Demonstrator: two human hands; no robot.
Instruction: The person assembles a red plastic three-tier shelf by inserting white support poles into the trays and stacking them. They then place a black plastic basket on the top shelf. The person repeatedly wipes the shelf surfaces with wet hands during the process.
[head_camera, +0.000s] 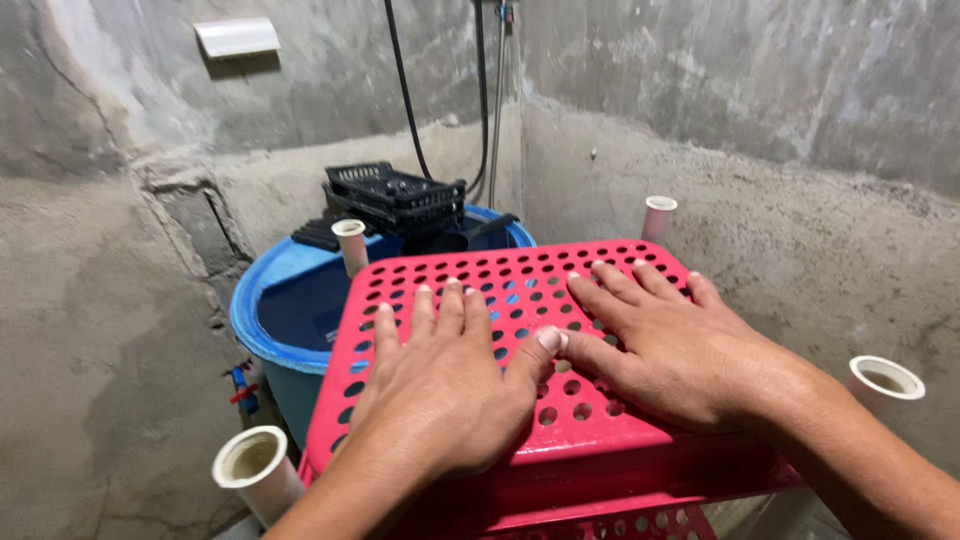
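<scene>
left hand (440, 385) bare | right hand (670, 350) bare | forearms unsleeved | no rings

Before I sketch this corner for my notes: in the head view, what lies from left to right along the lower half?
White pipe end → left hand → right hand → another white pipe end. Both hands lie flat on the red perforated crate.

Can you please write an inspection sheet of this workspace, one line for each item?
Surface: red perforated plastic crate lying bottom up over a blue tub.
Job's things: the crate only.
Clutter: black plastic basket on the tub; four white pipe stubs, nearest.
Hands: left hand and right hand flat on the crate, fingers spread, thumbs touching.
Cables: black cables hang down the wall into the tub.
Surroundings: bare concrete walls; white fitting high on the wall.
</scene>
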